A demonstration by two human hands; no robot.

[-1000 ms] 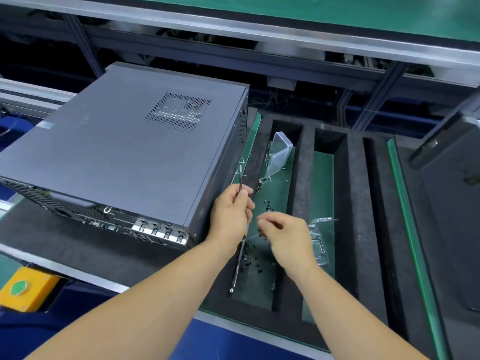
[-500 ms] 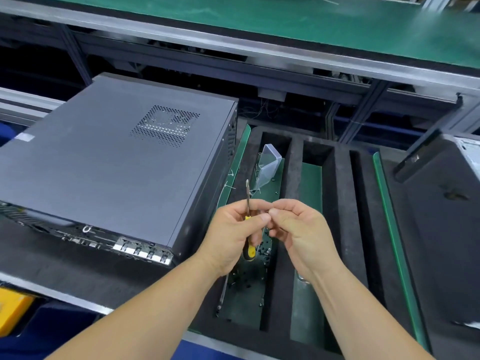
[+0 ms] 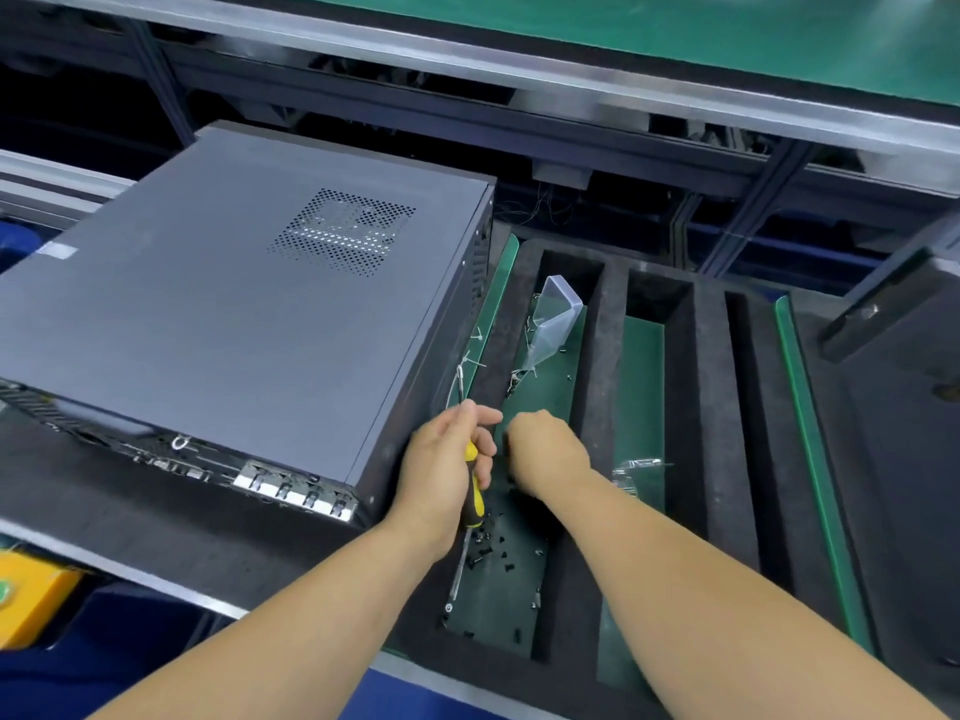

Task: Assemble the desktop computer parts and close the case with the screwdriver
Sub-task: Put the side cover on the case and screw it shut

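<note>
Beside the foam tray, your left hand grips the yellow-and-black screwdriver, and your right hand curls over the loose screws; whether it pinches one, you cannot tell. The grey computer case lies panel-up at left, seemingly closed, so only screwing looks left.

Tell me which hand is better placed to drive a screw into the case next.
Left, probably. The left hand already grips the yellow-and-black screwdriver right beside the computer case. The right hand is curled over the tray's loose screws, better suited to feeding one.
</note>
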